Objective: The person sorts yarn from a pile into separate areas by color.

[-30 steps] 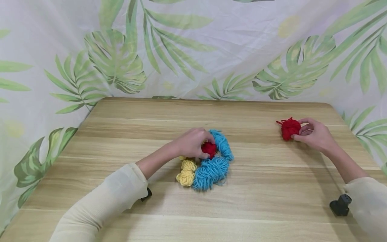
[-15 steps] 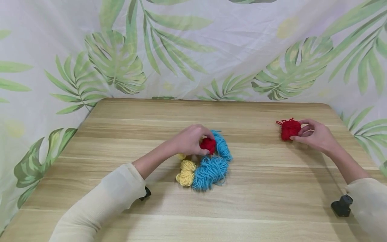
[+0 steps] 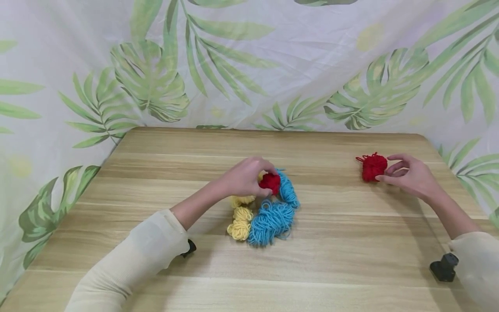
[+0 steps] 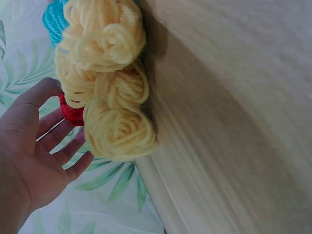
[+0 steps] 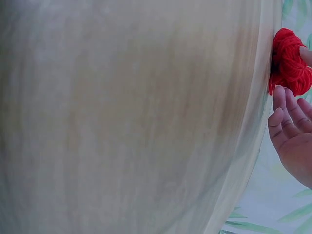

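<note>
In the head view my left hand (image 3: 246, 178) holds a small red yarn ball (image 3: 270, 183) between thumb and fingers. Blue yarn bundles (image 3: 271, 223) and yellow yarn bundles (image 3: 240, 223) lie round it in a rough ring. From the left wrist, yellow bundles (image 4: 119, 129) hide most of that red ball (image 4: 73, 111). Towards the far right, my right hand (image 3: 414, 177) is beside another red yarn ball (image 3: 374, 167) with loose ends; its thumb tip overlaps the ball's edge while the other fingers are parted and loosely bent. The right wrist view shows this ball (image 5: 291, 63) near the thumb.
The yarn lies on a wood-grain table (image 3: 343, 255). Behind it hangs a white cloth (image 3: 304, 56) with a green leaf print. A black device (image 3: 444, 267) sits under the right sleeve (image 3: 477, 264).
My left hand and its red ball have shifted slightly away from me, uncovering more yellow yarn. My right hand has edged right, its index finger coming off the other red ball.
</note>
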A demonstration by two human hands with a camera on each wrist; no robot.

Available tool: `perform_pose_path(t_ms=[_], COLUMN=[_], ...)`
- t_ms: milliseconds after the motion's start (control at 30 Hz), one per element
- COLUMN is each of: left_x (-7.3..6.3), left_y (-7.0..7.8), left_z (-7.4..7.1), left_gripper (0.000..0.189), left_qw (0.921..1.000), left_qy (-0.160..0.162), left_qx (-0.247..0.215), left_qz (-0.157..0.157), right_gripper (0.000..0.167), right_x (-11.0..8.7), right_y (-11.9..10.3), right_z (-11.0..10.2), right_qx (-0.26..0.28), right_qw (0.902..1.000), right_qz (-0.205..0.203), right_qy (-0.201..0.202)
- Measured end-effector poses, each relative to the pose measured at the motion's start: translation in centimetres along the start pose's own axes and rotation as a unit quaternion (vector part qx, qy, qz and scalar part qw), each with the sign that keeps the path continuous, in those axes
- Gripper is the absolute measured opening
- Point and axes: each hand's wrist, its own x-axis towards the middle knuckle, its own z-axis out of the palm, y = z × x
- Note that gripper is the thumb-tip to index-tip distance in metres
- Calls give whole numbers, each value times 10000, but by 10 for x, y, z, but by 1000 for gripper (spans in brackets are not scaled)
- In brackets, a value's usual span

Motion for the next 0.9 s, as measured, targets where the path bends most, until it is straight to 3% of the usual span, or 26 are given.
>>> perform_pose_path(t_ms=[433,700,900], left_x=[9,18,26], left_y=[11,21,24], left_z=[-1,-1,-1], left_gripper=[35,36,36], left_qw=[9992,9989,9990], left_qy=[301,340,378], left_qx=[-259,-304,-235], left_qz=[8,-131,-66], right_gripper=[71,69,68], right_x=[0,1,0], right_y=[2,0,-1], right_z=[-1,-1,-3], right_qx=[101,138,16], right_qw=[9999,9999,10000], right_qz=[61,56,47], right_qy=[-6,21,23])
